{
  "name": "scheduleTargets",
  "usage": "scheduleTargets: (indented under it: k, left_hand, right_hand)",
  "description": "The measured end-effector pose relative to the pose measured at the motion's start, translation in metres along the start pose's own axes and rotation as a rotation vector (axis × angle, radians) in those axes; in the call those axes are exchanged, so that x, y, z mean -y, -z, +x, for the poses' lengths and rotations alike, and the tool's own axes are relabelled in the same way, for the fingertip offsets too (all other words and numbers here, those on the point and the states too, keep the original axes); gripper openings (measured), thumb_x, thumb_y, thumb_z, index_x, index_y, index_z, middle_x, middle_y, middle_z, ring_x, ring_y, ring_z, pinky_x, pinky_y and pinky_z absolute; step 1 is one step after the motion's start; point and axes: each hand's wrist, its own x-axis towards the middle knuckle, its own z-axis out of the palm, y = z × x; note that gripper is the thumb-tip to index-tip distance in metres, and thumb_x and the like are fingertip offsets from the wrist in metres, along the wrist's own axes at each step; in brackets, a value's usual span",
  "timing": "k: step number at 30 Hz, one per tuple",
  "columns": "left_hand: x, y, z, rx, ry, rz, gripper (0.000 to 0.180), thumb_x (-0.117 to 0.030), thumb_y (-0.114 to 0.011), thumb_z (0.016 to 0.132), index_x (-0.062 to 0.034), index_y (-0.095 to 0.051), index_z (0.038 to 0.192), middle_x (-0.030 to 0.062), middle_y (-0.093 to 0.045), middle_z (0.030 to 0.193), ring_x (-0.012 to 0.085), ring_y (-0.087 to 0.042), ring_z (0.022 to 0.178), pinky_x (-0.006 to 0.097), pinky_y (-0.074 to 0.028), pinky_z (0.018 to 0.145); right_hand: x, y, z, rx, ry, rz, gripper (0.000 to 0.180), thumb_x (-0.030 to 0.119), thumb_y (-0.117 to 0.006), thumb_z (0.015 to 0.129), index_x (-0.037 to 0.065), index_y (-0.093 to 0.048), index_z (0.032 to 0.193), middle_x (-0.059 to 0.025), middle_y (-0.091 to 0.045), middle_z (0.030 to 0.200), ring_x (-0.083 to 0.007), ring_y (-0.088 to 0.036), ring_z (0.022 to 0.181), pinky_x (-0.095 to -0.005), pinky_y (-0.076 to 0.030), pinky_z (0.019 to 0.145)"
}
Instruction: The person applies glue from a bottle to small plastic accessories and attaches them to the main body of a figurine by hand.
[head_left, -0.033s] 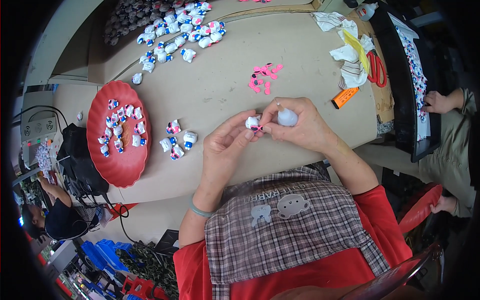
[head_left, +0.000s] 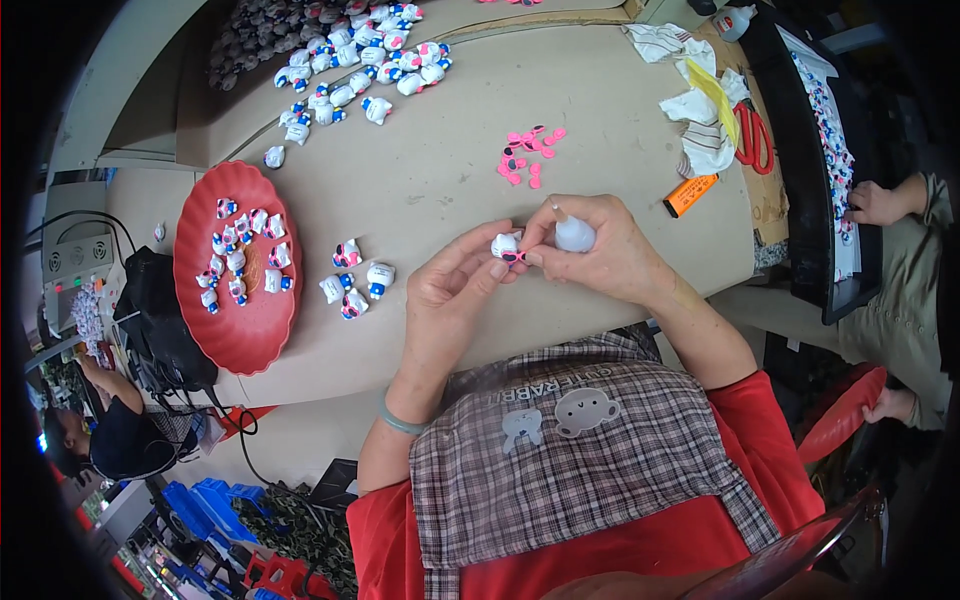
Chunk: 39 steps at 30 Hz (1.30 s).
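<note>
Workshop table (head_left: 430,150): two hands, one figurine (head_left: 504,243), one squeeze bottle (head_left: 575,236)

Nearest: one checked apron (head_left: 570,480), two bare forearms reaching up past it, one pale green bangle (head_left: 400,422) on the left one. Figurine is over the table's near part, between both hands.

Left hand (head_left: 450,285): palm turned up and inward, thumb on top, fingers pinching the figurine. Right hand (head_left: 610,250): comes in from the right, wrist bent; thumb and index finger grip one pink glasses piece (head_left: 513,257) against the figurine. Same hand also grasps the squeeze bottle, nozzle up.

Left of left hand: four loose figurines (head_left: 380,281), close together, white and blue, two showing pink. Next, one red scalloped plate (head_left: 235,338) with roughly a dozen figurines; some overlap, exact count unclear.

Further: one pile of pink glasses (head_left: 536,170), overlapping, can't count exactly. To its right, one orange box (head_left: 690,197) with a black end, then one pair of red-handled scissors (head_left: 757,140) beside crumpled cloths (head_left: 700,145) and one yellow strip (head_left: 712,95). Right edge: one black tray (head_left: 832,268) of small pieces, one co-worker's hand (head_left: 876,204) at it.

Far left: big heap of white-and-blue figurines (head_left: 350,65), too many to count.
</note>
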Motion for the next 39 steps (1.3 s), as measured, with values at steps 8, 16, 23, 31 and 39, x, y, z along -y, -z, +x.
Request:
scheduleTargets:
  k: [8, 16, 23, 31, 39]
  left_hand:
    - [0.001, -0.004, 0.0, -0.024, -0.112, 0.131, 0.032, 0.005, -0.058, 0.087, 0.0051, -0.056, 0.119, 0.0135, -0.063, 0.111, 0.0172, -0.062, 0.097, 0.029, -0.052, 0.086]
    - [0.004, -0.009, 0.001, -0.103, -0.168, 0.209, 0.026, 0.005, -0.059, 0.086, 0.0047, -0.06, 0.111, 0.0146, -0.062, 0.114, 0.0173, -0.061, 0.1, 0.03, -0.051, 0.088]
    - [0.008, -0.009, -0.001, -0.089, -0.23, 0.144, 0.023, 0.003, -0.057, 0.088, 0.0041, -0.058, 0.111, 0.015, -0.063, 0.112, 0.019, -0.06, 0.104, 0.031, -0.049, 0.091]
    - [0.011, -0.006, -0.003, -0.089, -0.233, 0.137, 0.021, -0.001, -0.056, 0.09, 0.004, -0.056, 0.111, 0.0155, -0.063, 0.112, 0.0191, -0.06, 0.103, 0.032, -0.048, 0.092]
    - [0.006, 0.007, 0.001, 0.037, -0.028, -0.477, 0.033, -0.013, -0.054, 0.094, -0.0013, -0.051, 0.124, 0.02, -0.061, 0.114, 0.0199, -0.061, 0.092, 0.029, -0.05, 0.08]
  right_hand:
    - [-0.005, -0.009, -0.003, -0.062, -0.11, 0.078, 0.006, -0.001, -0.065, 0.081, 0.0, -0.059, 0.082, -0.0034, -0.061, 0.074, -0.0073, -0.057, 0.061, -0.0219, -0.047, 0.052]
    - [-0.022, -0.02, -0.003, -0.267, 0.201, -0.314, 0.01, 0.0, -0.065, 0.081, 0.002, -0.055, 0.079, -0.0016, -0.061, 0.073, -0.0065, -0.057, 0.06, -0.0217, -0.046, 0.052]
    - [-0.018, -0.023, -0.004, -0.241, 0.074, -0.058, 0.015, 0.0, -0.066, 0.08, 0.003, -0.052, 0.08, -0.0015, -0.06, 0.073, -0.0052, -0.055, 0.058, -0.0217, -0.046, 0.051]
    - [-0.018, -0.022, -0.004, -0.217, 0.038, -0.114, 0.02, 0.01, -0.073, 0.074, 0.002, -0.056, 0.079, -0.0062, -0.062, 0.07, -0.0118, -0.059, 0.064, -0.0279, -0.049, 0.062]
    - [-0.006, -0.014, -0.005, -0.068, -0.024, 0.173, 0.013, 0.008, -0.068, 0.083, 0.005, -0.056, 0.082, 0.0011, -0.057, 0.072, -0.0047, -0.054, 0.057, -0.0195, -0.042, 0.048]
